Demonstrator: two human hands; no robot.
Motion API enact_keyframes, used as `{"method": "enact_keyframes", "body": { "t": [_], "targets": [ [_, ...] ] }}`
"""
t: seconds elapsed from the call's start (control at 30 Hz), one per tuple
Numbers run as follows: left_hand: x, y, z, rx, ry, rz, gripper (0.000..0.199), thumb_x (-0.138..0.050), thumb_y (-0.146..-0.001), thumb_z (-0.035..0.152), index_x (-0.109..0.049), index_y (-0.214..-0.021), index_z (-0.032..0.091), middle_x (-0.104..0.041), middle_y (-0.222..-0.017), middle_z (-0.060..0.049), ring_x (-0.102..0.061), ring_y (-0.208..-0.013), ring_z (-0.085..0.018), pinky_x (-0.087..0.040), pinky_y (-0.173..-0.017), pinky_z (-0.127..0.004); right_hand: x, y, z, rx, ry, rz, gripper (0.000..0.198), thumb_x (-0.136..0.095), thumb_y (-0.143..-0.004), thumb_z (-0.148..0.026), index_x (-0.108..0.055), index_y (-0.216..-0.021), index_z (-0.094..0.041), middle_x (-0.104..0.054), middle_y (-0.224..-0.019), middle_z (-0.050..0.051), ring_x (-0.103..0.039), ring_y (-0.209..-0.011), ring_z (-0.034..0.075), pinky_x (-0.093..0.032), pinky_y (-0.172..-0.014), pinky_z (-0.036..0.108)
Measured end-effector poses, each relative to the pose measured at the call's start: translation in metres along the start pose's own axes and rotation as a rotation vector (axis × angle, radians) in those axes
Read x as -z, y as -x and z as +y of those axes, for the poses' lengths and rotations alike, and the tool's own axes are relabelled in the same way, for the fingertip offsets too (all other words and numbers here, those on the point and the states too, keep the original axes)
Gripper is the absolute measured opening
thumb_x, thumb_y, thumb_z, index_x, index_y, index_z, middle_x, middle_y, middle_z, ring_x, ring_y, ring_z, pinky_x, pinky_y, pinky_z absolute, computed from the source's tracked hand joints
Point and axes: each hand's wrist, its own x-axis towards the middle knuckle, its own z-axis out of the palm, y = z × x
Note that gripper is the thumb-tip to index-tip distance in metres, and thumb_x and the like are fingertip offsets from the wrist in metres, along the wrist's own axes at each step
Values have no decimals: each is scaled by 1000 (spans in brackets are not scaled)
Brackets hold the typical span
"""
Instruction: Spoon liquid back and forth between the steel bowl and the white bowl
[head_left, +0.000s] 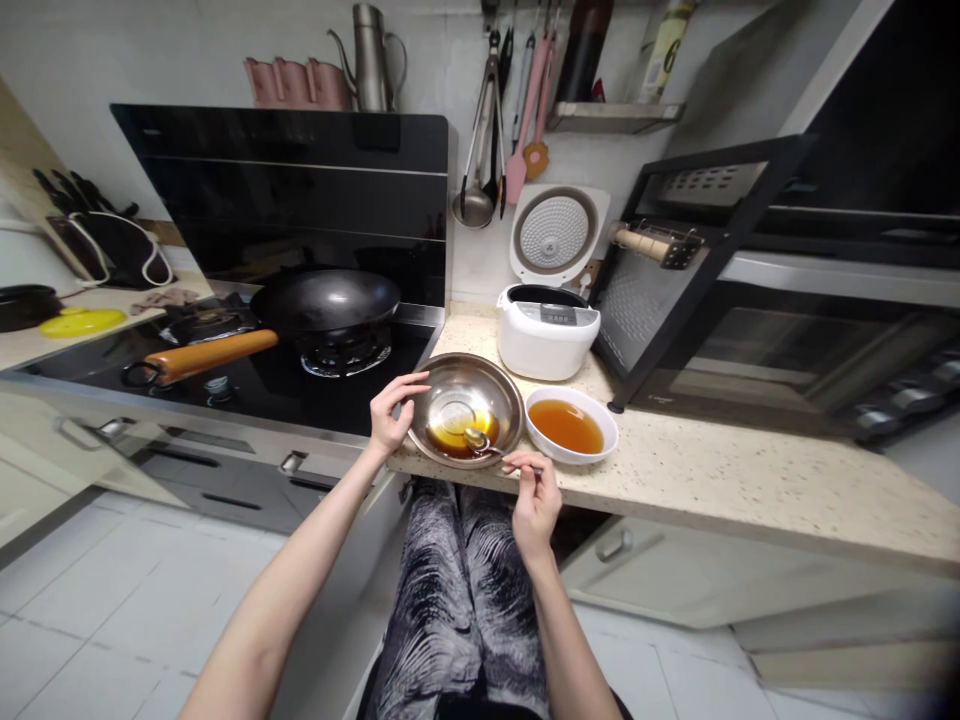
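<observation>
A wide stainless steel mixing bowl (504,398) rests near the front edge of the counter, with a pool of amber-brown liquid (442,438) at its bottom. My left hand (391,415) holds its left rim, fingers over the edge and thumb below them. Between the closed fingers of my right hand (536,495) is the handle of a metal spoon (475,439), whose head dips into the liquid on the near side. A white bowl (611,440) of orange-brown liquid (566,426) stands just right of the steel one, close to my right hand.
Behind the bowls stands a white rice cooker (547,340), lid raised. To the left, a black wok (326,300) sits on the stove, its wooden handle (217,355) pointing toward the front left. An oven (787,340) fills the right side. Utensils (487,130) hang on the wall.
</observation>
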Motion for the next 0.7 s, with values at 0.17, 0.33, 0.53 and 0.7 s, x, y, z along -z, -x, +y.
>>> {"method": "enact_keyframes", "body": {
  "t": [0.17,0.33,0.53,0.7],
  "targets": [
    [0,0,0,-7,-2,5,30,-55,-98,36,-79,-105,19,-76,-124,-13,-72,-112,-29,-57,-97,-47,-1,1,1,-7,5,-16,22,-47,-106,-30,-61,-92,-22,-70,-88,2,-65,-75,14,-54,-71,29],
    [0,1,0,-10,-2,8,29,-55,-97,35,-79,-105,19,-76,-123,-13,-72,-112,-29,-57,-97,-47,-1,2,2,-13,4,-15,22,-46,-107,-30,-61,-92,-22,-70,-89,2,-65,-75,13,-54,-72,28],
    [1,0,1,-10,1,10,29,-55,-98,35,-79,-105,19,-76,-123,-13,-72,-112,-29,-57,-97,-47,-1,4,4,-28,-15,-7,22,-47,-107,-30,-61,-91,-22,-70,-89,2,-66,-76,13,-55,-72,27],
    [0,-1,1,2,5,1,30,-55,-98,37,-79,-104,19,-76,-122,-13,-72,-112,-30,-57,-97,-48,-5,5,6,-80,-57,55,23,-48,-106,-33,-60,-91,-22,-70,-89,2,-66,-76,13,-55,-72,28]
  ]
}}
